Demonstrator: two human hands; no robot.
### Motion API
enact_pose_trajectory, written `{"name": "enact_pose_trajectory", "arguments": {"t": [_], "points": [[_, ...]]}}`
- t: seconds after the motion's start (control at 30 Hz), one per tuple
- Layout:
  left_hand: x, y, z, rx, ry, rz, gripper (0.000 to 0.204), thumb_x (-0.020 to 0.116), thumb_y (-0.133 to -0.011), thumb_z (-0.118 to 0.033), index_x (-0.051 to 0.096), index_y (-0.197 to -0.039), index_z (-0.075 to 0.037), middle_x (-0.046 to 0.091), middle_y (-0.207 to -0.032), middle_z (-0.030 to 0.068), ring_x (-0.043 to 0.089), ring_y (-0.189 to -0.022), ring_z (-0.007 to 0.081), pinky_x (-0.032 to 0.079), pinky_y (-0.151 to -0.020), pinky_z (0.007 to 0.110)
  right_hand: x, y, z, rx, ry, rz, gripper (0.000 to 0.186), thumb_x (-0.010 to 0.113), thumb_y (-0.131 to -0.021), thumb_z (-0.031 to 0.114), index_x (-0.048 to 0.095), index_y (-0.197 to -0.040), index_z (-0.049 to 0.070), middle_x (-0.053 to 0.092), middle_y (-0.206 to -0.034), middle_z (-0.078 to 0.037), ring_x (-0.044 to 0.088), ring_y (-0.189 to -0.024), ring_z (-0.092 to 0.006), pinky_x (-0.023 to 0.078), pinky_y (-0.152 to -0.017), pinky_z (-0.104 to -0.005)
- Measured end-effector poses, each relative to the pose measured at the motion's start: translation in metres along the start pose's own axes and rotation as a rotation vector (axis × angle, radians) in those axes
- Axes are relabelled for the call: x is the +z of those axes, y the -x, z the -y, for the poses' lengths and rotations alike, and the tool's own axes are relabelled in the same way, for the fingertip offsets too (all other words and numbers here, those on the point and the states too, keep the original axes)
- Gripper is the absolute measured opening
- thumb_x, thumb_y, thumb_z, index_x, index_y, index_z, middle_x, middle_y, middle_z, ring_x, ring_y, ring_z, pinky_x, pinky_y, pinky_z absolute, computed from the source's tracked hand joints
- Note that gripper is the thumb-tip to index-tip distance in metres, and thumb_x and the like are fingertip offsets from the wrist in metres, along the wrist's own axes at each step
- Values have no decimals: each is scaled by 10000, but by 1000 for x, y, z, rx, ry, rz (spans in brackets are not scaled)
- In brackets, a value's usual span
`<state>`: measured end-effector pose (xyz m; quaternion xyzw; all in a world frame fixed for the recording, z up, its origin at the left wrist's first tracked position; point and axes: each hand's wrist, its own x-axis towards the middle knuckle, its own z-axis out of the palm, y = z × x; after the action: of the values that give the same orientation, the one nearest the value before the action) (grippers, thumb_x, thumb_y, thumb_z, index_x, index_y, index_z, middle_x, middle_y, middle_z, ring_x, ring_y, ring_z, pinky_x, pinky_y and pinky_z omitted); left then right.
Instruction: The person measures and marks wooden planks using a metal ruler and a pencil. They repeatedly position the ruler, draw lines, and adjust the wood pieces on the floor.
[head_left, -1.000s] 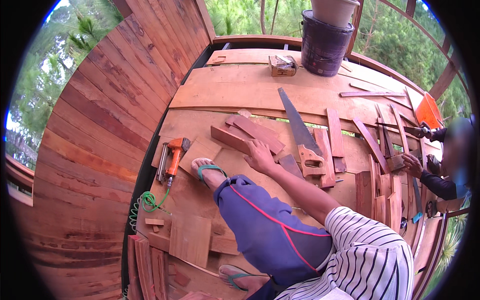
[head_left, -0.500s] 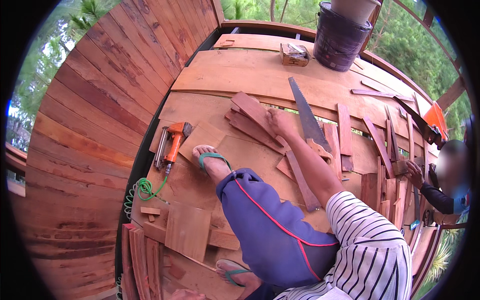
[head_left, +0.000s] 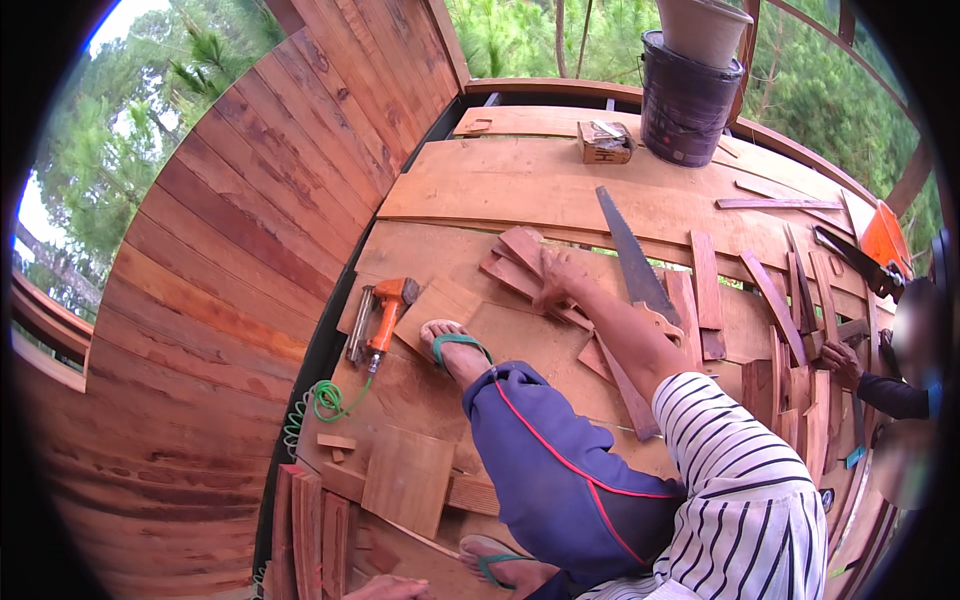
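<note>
Ahead of my left foot, my right hand reaches over a small stack of short reddish-brown boards. Its fingers bend round the edge of the upper board, which lies slantwise on the others. Just right of the hand lies a handsaw with a dark toothed blade and a wooden handle. At the lower edge only part of my left hand shows, near upright-looking board ends; its fingers are mostly cut off by the picture's edge.
An orange nail gun with a green coiled hose lies left of my sandalled foot. Buckets and a small box stand at the back. At right, another person's hand is among loose strips, near an orange-bodied tool.
The view has shifted, so the scene sits further right and lower. My right hand has slid nearer along the boards, and the upper board has shifted slightly. The other person's hand is lower.
</note>
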<state>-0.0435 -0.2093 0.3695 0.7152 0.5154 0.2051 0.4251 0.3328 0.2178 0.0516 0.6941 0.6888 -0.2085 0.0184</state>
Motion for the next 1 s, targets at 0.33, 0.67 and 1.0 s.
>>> {"name": "enact_pose_trajectory", "arguments": {"t": [0.33, 0.67, 1.0], "points": [[10, -15, 15, 23, 53, 63, 565, 834, -870, -342, 678, -1283, 11, 727, -986, 166, 707, -914, 316, 551, -836, 400, 29, -40, -62, 5, -175, -59, 1175, 811, -695, 610, 334, -1530, -65, 562, -1352, -371, 567, -1281, -489, 480, -1073, -513], [-1, -12, -4, 108, -2, 54, 547, 838, -872, -330, 686, -1280, 1, 729, -985, 152, 709, -917, 304, 556, -838, 394, 17, 11, 8, 24, -161, -32, 1142, 935, -632, 453, 356, -1512, 11, 523, -1425, -313, 551, -1288, -497, 515, -1056, -502], [4, -17, -1, 66, 72, 33, 542, 837, -872, -342, 697, -1251, 18, 736, -971, 151, 716, -911, 295, 562, -827, 390, 33, 4, 1, -101, -212, -3, 1057, 891, -675, 461, 401, -1498, 11, 580, -1351, -317, 571, -1264, -486, 513, -1031, -529]]}}
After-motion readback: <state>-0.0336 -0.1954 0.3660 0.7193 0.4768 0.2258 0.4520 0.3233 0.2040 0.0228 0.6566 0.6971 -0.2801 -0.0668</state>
